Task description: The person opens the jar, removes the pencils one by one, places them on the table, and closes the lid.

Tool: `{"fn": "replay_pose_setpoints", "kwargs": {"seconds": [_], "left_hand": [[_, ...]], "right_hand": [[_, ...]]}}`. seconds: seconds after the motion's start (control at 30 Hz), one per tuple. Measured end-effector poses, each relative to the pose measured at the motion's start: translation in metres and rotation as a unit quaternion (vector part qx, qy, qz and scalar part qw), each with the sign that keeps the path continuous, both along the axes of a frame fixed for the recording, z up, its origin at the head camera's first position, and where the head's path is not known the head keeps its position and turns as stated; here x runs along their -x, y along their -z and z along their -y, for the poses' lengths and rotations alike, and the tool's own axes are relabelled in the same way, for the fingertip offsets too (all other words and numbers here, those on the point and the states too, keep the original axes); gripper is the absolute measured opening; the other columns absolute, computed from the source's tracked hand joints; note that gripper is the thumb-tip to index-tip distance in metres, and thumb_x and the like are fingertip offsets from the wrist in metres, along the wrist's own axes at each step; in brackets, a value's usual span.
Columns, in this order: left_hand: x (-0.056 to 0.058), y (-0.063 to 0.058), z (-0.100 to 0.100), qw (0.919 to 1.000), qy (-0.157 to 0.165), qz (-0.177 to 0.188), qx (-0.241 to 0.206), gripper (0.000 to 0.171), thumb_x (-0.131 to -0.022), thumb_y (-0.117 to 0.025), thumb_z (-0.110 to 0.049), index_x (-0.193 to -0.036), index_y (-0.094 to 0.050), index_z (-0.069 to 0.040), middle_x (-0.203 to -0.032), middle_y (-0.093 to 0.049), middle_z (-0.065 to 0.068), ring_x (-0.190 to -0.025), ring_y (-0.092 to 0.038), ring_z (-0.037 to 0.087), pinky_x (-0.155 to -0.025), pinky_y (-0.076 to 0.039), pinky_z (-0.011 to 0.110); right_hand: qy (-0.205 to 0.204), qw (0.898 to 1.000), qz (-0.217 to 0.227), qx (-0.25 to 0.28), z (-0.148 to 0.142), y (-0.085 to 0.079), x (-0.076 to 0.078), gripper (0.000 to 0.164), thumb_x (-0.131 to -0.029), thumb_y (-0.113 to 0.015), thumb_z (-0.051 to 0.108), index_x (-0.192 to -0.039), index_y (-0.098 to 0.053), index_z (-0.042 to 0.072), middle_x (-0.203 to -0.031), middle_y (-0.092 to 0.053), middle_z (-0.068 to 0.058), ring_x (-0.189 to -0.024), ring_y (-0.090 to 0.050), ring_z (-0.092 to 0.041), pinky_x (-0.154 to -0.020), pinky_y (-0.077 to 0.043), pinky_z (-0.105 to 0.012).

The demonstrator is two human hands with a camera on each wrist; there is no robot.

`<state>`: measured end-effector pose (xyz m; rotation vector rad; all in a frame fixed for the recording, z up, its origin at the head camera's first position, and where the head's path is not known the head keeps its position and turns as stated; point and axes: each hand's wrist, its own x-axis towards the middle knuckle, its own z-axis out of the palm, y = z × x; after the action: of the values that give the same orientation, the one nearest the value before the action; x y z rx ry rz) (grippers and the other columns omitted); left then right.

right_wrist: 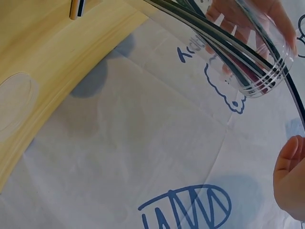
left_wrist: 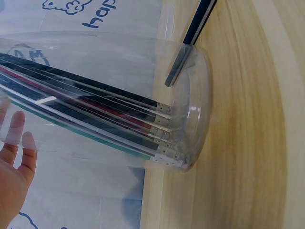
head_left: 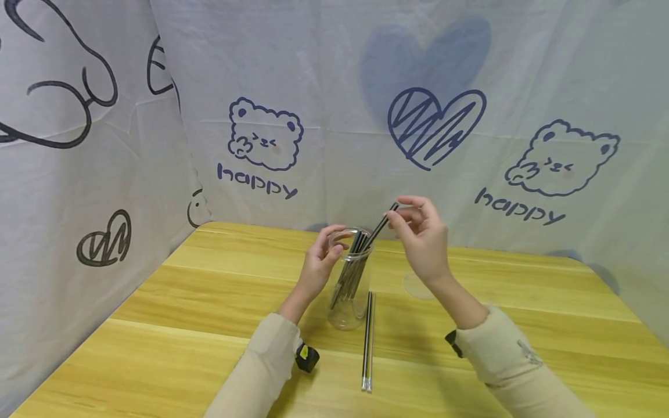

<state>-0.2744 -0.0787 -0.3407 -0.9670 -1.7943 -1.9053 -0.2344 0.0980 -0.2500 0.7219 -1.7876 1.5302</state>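
Seen from the head view, the left hand (head_left: 315,261) grips the clear jar (head_left: 347,316) near its rim on the table (head_left: 183,325), bare wood stretching to either side and the cloth (head_left: 324,145) close behind the back edge. The right hand (head_left: 425,241) pinches a dark pencil (head_left: 381,226) slanting over the rim; two pencils (head_left: 368,342) lie in front. The left wrist view alone reveals silvery ends (left_wrist: 164,155) at the jar's bottom. The right wrist view sets a clear disc (right_wrist: 16,102) near the table's edge.
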Motion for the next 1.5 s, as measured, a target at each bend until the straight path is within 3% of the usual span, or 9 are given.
{"fn": "replay_pose_setpoints", "kwargs": {"seconds": [0.17, 0.37, 0.5, 0.63, 0.7, 0.87, 0.97, 1.13, 1.5], "left_hand": [[0.0, -0.001, 0.0, 1.0, -0.003, 0.001, 0.003, 0.074, -0.083, -0.047, -0.057, -0.12, -0.04, 0.006, -0.113, -0.047, 0.036, -0.091, -0.051, 0.045, -0.078, -0.043, 0.03], [0.0, -0.002, 0.0, 1.0, -0.003, -0.001, 0.003, 0.073, -0.083, -0.047, -0.057, -0.12, -0.04, 0.006, -0.112, -0.047, 0.036, -0.091, -0.05, 0.046, -0.077, -0.043, 0.031], [0.001, -0.001, 0.0, 1.0, -0.004, 0.0, 0.003, 0.074, -0.083, -0.048, -0.057, -0.12, -0.04, 0.006, -0.113, -0.048, 0.035, -0.092, -0.05, 0.046, -0.078, -0.044, 0.042], [0.002, 0.0, 0.001, 1.0, 0.002, -0.006, 0.0, 0.072, -0.084, -0.048, -0.054, -0.12, -0.04, 0.007, -0.112, -0.047, 0.036, -0.091, -0.049, 0.048, -0.078, -0.039, 0.056], [0.002, 0.0, 0.001, 1.0, 0.001, -0.007, 0.0, 0.072, -0.084, -0.048, -0.055, -0.12, -0.04, 0.007, -0.112, -0.047, 0.036, -0.092, -0.049, 0.048, -0.078, -0.04, 0.053], [0.001, 0.0, 0.001, 1.0, -0.003, 0.002, 0.003, 0.075, -0.082, -0.048, -0.057, -0.12, -0.04, 0.007, -0.113, -0.047, 0.035, -0.091, -0.05, 0.047, -0.076, -0.043, 0.031], [0.001, 0.0, 0.0, 1.0, -0.006, 0.004, 0.003, 0.076, -0.082, -0.048, -0.058, -0.12, -0.04, 0.007, -0.113, -0.049, 0.033, -0.091, -0.05, 0.046, -0.077, -0.044, 0.033], [0.001, 0.0, 0.0, 1.0, -0.008, -0.002, 0.001, 0.076, -0.082, -0.047, -0.058, -0.119, -0.04, 0.008, -0.113, -0.05, 0.032, -0.092, -0.051, 0.045, -0.077, -0.041, 0.054], [0.001, 0.0, 0.0, 1.0, -0.003, -0.002, -0.003, 0.075, -0.082, -0.048, -0.057, -0.119, -0.039, 0.008, -0.113, -0.048, 0.034, -0.092, -0.049, 0.048, -0.078, -0.039, 0.057]], "right_hand": [[0.007, 0.999, -0.029, 0.043, -0.001, -0.003, 0.001, 0.011, -0.084, -0.054, -0.01, -0.089, -0.045, -0.014, -0.077, -0.059, -0.022, -0.061, -0.057, -0.01, -0.05, -0.046, -0.019], [0.029, 0.996, -0.056, 0.057, -0.002, -0.006, 0.001, 0.008, -0.084, -0.053, -0.01, -0.09, -0.052, -0.016, -0.082, -0.058, -0.028, -0.064, -0.057, -0.009, -0.052, -0.046, -0.017], [0.026, 0.996, -0.051, 0.075, -0.003, -0.008, 0.002, 0.015, -0.083, -0.053, -0.012, -0.097, -0.051, -0.017, -0.087, -0.057, -0.024, -0.067, -0.058, -0.011, -0.056, -0.049, -0.019], [0.015, 0.995, -0.051, 0.088, -0.005, -0.009, 0.003, 0.033, -0.078, -0.055, -0.016, -0.111, -0.049, -0.015, -0.098, -0.055, -0.011, -0.067, -0.059, -0.011, -0.059, -0.05, -0.022], [0.01, 0.994, -0.054, 0.092, -0.006, -0.009, 0.003, 0.043, -0.077, -0.056, -0.017, -0.118, -0.046, -0.012, -0.106, -0.051, -0.008, -0.069, -0.059, -0.012, -0.06, -0.051, -0.023], [0.006, 0.993, -0.054, 0.104, -0.006, -0.01, 0.001, 0.061, -0.075, -0.057, -0.018, -0.13, -0.035, -0.006, -0.119, -0.041, -0.009, -0.081, -0.058, -0.014, -0.063, -0.05, -0.022], [-0.005, 0.991, -0.055, 0.124, -0.005, -0.012, 0.0, 0.064, -0.075, -0.055, -0.02, -0.132, -0.031, -0.005, -0.123, -0.037, -0.012, -0.082, -0.057, -0.016, -0.064, -0.05, -0.023], [-0.025, 0.984, -0.077, 0.157, -0.005, -0.015, -0.001, 0.059, -0.074, -0.053, -0.022, -0.128, -0.035, -0.007, -0.12, -0.038, -0.013, -0.08, -0.056, -0.017, -0.066, -0.051, -0.025], [-0.023, 0.978, -0.103, 0.179, -0.013, -0.016, -0.002, 0.037, -0.074, -0.055, -0.022, -0.106, -0.049, -0.006, -0.103, -0.051, -0.015, -0.079, -0.058, -0.02, -0.063, -0.051, -0.027]]}}
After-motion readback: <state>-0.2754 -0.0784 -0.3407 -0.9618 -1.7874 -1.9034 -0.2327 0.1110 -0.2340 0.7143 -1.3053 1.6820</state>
